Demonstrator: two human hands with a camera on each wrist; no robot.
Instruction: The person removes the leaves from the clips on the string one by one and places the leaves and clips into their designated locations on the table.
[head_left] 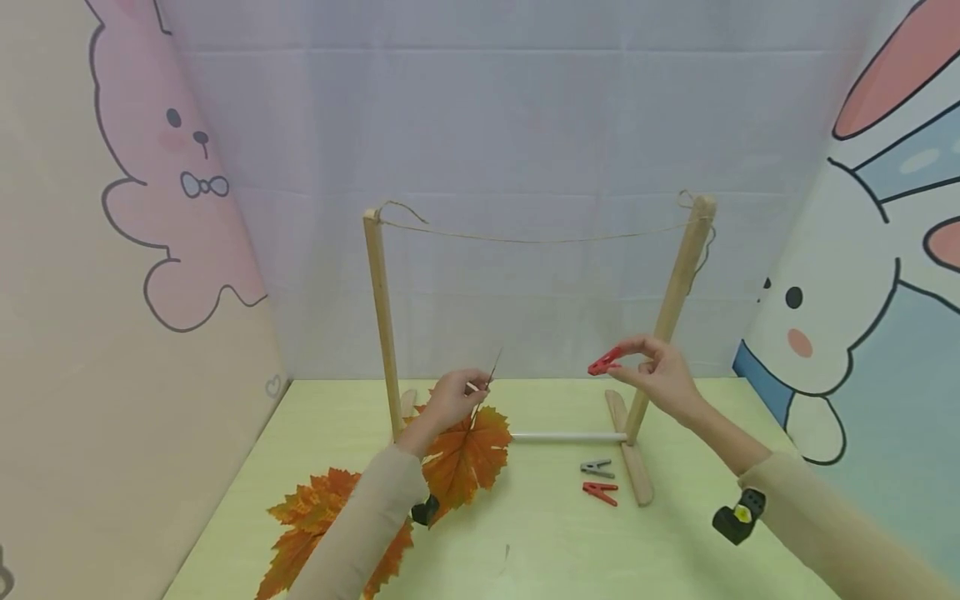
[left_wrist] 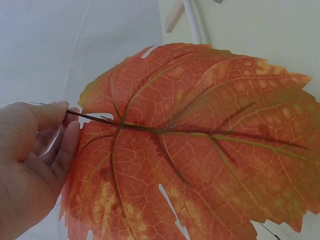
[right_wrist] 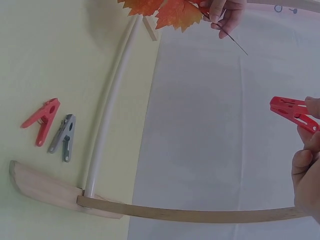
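By its thin dark stem, an orange-red artificial maple leaf (head_left: 467, 457) hangs from my left hand (head_left: 456, 398), pinched between thumb and fingers. The left wrist view shows the leaf's veined face (left_wrist: 200, 130) close up, with the left hand (left_wrist: 30, 150) at its stem. My right hand (head_left: 660, 375) holds a red clothespin (head_left: 603, 362) between thumb and fingertips, below the string and near the right post. The same red clothespin (right_wrist: 290, 111) sits at the right edge of the right wrist view. Both hands are apart from the string (head_left: 540, 242).
A wooden frame, with a left post (head_left: 381, 325), a right post (head_left: 678, 283) and a white bottom rod (head_left: 570, 437), carries the string. A grey clothespin (head_left: 597, 468) and another red clothespin (head_left: 600, 492) lie on the table. More maple leaves (head_left: 315, 504) lie at the front left.
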